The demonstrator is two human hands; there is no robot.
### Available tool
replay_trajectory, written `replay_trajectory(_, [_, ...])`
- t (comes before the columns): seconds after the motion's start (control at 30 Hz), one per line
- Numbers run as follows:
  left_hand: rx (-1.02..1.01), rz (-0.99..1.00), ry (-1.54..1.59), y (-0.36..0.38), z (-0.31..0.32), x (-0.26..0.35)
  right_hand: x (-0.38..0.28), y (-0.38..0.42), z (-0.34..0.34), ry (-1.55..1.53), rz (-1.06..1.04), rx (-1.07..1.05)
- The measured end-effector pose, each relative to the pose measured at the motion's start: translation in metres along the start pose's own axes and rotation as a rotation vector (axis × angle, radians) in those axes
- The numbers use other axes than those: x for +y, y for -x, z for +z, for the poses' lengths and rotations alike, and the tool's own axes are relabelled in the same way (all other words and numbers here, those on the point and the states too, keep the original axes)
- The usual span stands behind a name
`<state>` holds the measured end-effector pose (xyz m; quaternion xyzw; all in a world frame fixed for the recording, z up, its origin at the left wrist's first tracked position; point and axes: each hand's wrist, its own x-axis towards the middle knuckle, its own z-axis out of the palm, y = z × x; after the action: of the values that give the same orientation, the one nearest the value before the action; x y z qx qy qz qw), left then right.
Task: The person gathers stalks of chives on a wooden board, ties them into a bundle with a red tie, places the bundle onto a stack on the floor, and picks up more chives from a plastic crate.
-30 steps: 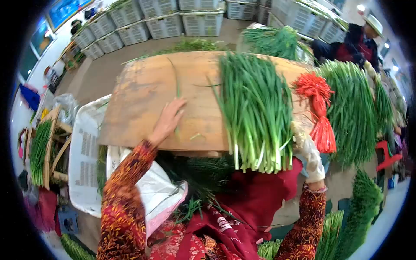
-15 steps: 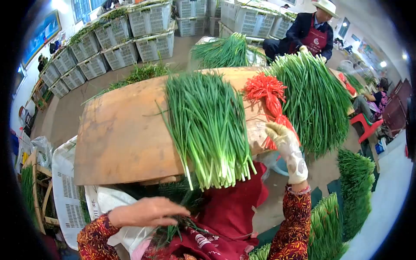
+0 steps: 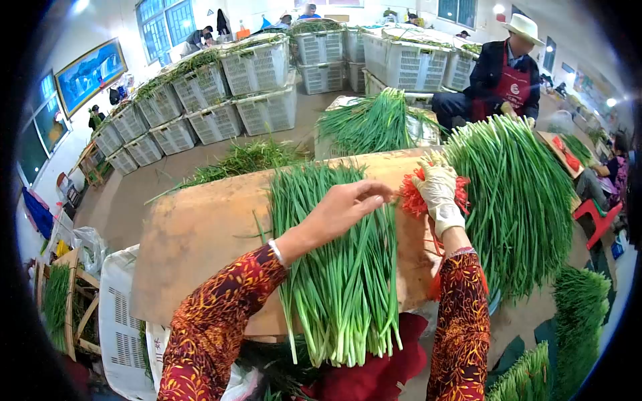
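Note:
A layer of garlic chives (image 3: 341,281) lies on the wooden board (image 3: 194,234), pale stem ends toward me and overhanging the near edge. My left hand (image 3: 348,210), bare, is above the leafy part with fingers stretched to the right, holding nothing. My right hand (image 3: 440,194) wears a pale glove. Its fingers are closed on the top of a bunch of red plastic ties (image 3: 413,195) lying on the board; the fingertips are partly hidden. Just right of that hand stands a big heap of garlic chives (image 3: 511,207).
White crates (image 3: 267,110) topped with greens are stacked along the back. A person (image 3: 508,73) in a hat and red apron sits beyond the heap. Another person (image 3: 608,174) is at far right near a red stool (image 3: 596,217). A white basket (image 3: 120,334) stands at lower left.
My left hand has risen from my lap to over the chives. The right hand has moved up along the red ties to their bunched top. The view has tilted up.

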<state>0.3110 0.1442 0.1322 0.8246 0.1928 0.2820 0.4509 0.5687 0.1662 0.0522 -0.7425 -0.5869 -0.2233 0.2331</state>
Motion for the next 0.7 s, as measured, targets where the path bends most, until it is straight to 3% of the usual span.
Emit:
replay_trajectory(0.03, [0.0, -0.006, -0.005, -0.01, 0.001, -0.007, -0.001, -0.002, 0.004, 0.084, 0.018, -0.108])
replay_trajectory(0.1, [0.026, -0.036, -0.035, -0.027, 0.004, -0.02, 0.004, -0.003, 0.022, 0.068, -0.077, 0.01])
replay_trajectory(0.17, [0.039, -0.008, -0.04, -0.042, 0.007, -0.036, -0.004, -0.008, 0.008, -0.059, 0.068, -0.315])
replay_trajectory(0.2, [0.063, -0.011, -0.034, -0.049, 0.009, -0.042, -0.001, -0.005, 0.015, -0.091, -0.013, -0.117])
replay_trajectory(0.23, [0.087, -0.014, -0.029, -0.056, 0.011, -0.048, 0.003, -0.002, 0.021, -0.094, -0.012, -0.118])
replay_trajectory(0.3, [0.14, 0.009, -0.046, -0.074, 0.019, -0.064, 0.011, 0.002, 0.029, -0.397, -0.063, 0.202])
replay_trajectory(0.33, [0.193, 0.033, -0.061, -0.082, 0.023, -0.072, 0.014, 0.004, 0.028, -0.484, -0.068, 0.24])
replay_trajectory(0.47, [0.202, 0.225, -0.282, -0.112, 0.046, -0.086, 0.016, 0.013, 0.014, -0.563, -0.082, 0.185])
replay_trajectory(0.7, [0.216, 0.3, -0.498, -0.117, 0.063, -0.084, 0.017, 0.022, 0.0, -0.574, -0.094, 0.175])
